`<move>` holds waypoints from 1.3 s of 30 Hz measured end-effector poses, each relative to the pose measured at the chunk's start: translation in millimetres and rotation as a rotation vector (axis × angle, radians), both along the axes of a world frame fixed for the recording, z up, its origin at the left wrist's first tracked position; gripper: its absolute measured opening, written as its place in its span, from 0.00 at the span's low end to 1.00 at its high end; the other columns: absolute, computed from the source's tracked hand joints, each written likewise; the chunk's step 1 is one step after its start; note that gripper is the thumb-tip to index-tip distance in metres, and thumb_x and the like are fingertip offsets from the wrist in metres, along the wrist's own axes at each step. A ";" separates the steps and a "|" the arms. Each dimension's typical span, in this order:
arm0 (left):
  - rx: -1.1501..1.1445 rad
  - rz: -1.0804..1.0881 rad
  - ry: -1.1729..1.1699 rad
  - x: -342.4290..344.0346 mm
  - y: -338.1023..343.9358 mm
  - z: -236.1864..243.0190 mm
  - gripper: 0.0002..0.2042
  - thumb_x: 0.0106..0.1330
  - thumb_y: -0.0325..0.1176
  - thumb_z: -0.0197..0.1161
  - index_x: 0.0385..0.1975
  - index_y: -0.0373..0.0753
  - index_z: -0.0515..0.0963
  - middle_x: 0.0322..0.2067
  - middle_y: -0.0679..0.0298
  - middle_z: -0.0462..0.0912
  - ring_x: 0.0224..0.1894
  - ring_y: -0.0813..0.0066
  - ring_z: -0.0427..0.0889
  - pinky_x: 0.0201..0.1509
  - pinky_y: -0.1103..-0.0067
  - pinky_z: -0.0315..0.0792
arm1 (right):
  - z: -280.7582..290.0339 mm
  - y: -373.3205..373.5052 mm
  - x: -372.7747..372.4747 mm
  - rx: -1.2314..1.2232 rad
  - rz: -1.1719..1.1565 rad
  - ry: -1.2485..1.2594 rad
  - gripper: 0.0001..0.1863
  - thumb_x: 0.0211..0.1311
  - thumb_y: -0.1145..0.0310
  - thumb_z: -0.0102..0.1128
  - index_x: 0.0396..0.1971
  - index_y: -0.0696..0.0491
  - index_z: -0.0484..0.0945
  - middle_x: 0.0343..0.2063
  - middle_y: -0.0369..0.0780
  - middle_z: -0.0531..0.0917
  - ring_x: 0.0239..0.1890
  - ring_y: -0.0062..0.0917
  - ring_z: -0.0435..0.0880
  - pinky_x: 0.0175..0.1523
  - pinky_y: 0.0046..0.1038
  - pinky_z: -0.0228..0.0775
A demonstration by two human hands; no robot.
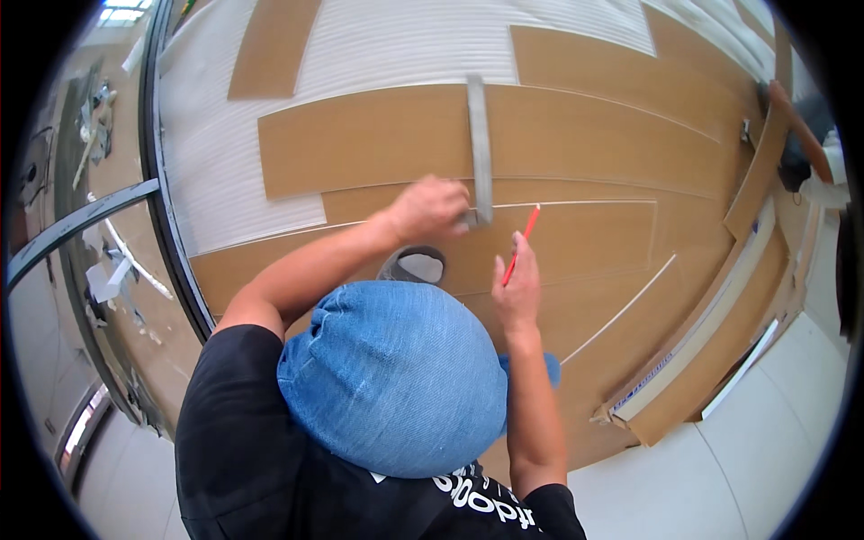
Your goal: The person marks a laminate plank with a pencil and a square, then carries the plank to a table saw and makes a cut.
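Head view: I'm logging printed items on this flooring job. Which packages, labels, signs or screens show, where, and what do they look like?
Plank carton: lower right on the laid planks, long, flat, brown cardboard, open white end with a blue printed strip.
Shirt print: bottom centre, white lettering on black fabric.
No signs or screens visible.

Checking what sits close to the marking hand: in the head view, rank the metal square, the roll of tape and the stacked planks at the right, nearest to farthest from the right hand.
From the right hand, which holds a red pencil:
1. Metal square, just up-left, under the left hand.
2. Roll of tape, left, by the knee.
3. Stacked planks, far right at the floor's edge.
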State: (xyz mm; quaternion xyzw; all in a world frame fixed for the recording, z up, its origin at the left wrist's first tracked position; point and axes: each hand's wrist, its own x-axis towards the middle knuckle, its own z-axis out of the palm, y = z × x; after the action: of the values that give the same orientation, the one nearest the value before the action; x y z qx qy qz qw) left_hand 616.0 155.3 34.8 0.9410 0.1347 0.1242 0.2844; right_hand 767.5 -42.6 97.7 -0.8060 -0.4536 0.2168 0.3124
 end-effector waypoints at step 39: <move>-1.125 0.755 -0.457 -197.6 95.7 366.2 0.20 0.75 0.44 0.53 0.60 0.37 0.73 0.51 0.59 0.81 0.50 0.68 0.82 0.55 0.72 0.77 | 160.5 -4.6 -39.7 0.424 -0.153 -0.002 0.35 0.68 0.61 0.64 0.67 0.59 0.60 0.53 0.51 0.78 0.56 0.42 0.79 0.63 0.38 0.71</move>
State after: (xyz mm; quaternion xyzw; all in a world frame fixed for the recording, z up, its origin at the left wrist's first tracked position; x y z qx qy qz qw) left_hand 418.3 251.0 401.0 0.4910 0.4320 0.3200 0.6855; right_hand 727.8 -47.3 258.2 -0.7546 -0.4269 0.0915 0.4899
